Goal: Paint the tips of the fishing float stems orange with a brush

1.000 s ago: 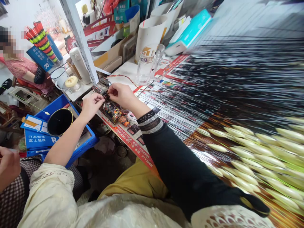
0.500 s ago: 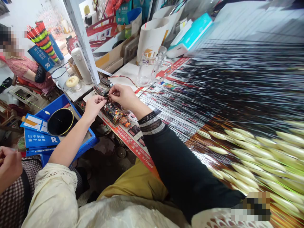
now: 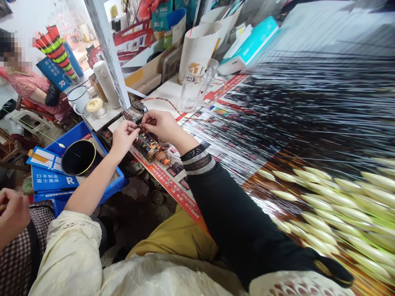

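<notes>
My left hand and my right hand meet fingertip to fingertip over the table's left edge. Both are closed in a pinch; something tiny and dark sits between the fingertips, too small to name. Just below them lies a dark, paint-spattered cylinder with an orange-flecked end. Behind the fingers is a small black device, from which a twisted red and dark wire seems to run. A black sleeve cover covers my right forearm.
Many thin dark rods with pale, spindle-shaped floats spread over the table's right. A glass mug, white thermos and metal post stand beyond my hands. On the left are a blue crate, a black bucket and another person's hand.
Both hands keep their pinch in nearly the same place. The whole view has shifted very slightly; nothing is visibly taken up or let go.
</notes>
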Demonstrator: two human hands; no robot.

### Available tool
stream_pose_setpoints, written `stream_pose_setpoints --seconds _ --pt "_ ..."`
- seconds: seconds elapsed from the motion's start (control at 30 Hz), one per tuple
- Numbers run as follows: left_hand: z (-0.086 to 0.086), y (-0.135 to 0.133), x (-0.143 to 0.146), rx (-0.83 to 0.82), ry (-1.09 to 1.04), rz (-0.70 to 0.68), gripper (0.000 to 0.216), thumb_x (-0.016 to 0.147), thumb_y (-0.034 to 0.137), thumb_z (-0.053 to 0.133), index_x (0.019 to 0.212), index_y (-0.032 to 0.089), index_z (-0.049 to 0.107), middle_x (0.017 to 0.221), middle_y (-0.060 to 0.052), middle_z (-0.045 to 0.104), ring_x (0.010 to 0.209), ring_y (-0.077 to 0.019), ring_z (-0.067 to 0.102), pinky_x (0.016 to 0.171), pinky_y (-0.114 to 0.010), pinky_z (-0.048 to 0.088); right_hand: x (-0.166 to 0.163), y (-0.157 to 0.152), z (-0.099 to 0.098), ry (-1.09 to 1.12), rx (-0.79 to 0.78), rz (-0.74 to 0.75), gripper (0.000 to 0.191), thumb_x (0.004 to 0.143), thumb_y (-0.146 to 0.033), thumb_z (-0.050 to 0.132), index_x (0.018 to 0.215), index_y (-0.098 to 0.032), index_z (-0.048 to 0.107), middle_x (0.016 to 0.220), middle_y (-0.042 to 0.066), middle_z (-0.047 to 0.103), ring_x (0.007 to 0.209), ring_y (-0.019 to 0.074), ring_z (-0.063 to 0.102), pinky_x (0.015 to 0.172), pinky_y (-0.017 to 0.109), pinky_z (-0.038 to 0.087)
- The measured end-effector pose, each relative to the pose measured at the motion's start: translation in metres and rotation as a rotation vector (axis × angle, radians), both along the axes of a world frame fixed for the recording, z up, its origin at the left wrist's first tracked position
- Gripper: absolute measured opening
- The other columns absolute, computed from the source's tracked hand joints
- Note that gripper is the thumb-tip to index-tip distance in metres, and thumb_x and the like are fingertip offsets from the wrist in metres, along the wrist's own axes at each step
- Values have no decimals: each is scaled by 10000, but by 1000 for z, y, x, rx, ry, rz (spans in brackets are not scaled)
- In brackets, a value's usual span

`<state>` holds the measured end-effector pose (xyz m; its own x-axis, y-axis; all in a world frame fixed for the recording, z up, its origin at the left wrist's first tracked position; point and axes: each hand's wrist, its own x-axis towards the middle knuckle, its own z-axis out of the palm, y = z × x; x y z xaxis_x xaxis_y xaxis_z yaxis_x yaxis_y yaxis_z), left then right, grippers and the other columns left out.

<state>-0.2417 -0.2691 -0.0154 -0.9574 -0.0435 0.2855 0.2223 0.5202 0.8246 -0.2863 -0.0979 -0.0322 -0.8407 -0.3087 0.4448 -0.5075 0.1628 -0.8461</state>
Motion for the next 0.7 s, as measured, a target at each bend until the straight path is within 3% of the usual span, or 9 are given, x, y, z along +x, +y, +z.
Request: stream_pose_setpoints --seconds 0.13,0.27,0.7 --pt "6 0 8 -247 149 79 176 797 182 696 927 213 582 622 93 494 577 -82 483 650 -230 419 -1 1 1 9 6 4 74 754 -154 605 809 -200 619 790 25 684 760 182 648 703 314 525" --pt "13 1 12 -422 243 69 189 825 170 676 996 225 620 673 72 524 639 -100 516 677 -240 423 -1 1 1 -3 10 8 52 767 -190 621 817 -204 621 787 28 685 775 189 650 700 317 531" --pt "21 -5 7 -616 356 -15 77 882 184 622 910 218 685 857 -21 650 767 -160 600 754 -291 494 1 1 4 -20 -8 33 93 746 -139 579 806 -205 608 742 10 678 718 170 637 686 299 520"
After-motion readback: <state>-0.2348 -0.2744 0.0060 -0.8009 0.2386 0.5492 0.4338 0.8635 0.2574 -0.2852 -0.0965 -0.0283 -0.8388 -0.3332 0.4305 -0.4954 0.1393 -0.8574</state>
